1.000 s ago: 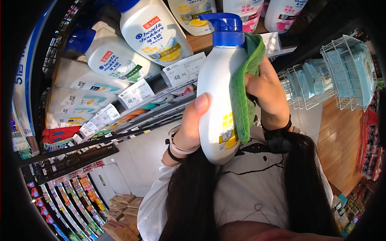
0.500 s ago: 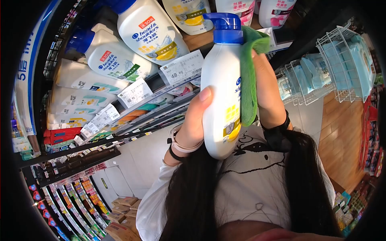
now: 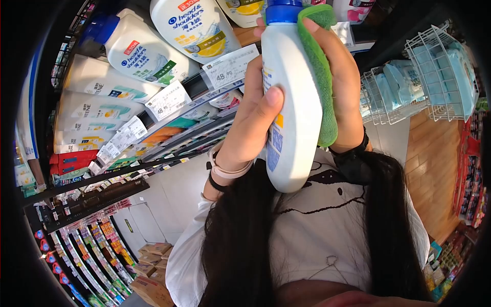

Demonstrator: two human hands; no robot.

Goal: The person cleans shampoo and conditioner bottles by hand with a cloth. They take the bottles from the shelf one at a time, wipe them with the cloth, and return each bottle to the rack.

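Note:
A white shampoo bottle [image 3: 294,107] with a blue pump cap [image 3: 284,12] is held up before my chest, tilted, its side and part of a label facing me. My left hand [image 3: 255,110] grips its left side, thumb across the front and the other fingers mostly hidden behind. On the opposite side, my right hand [image 3: 340,77] holds a green cloth [image 3: 319,84] folded along the bottle, pressing it near the shoulder and neck. The cloth hangs down below my fingers. The pump top is cut off by the upper part of the view.
Shampoo bottles [image 3: 197,30] stand on the shelf to the left, with price tags [image 3: 230,66] along its edge. White wire baskets [image 3: 434,77] with pale blue packs jut out at right. Cardboard boxes [image 3: 153,286] lie on the floor at lower left.
The bottle has turned about its length, so its front label now faces left and its plain side shows. It has risen slightly. The green cloth stays against its right side.

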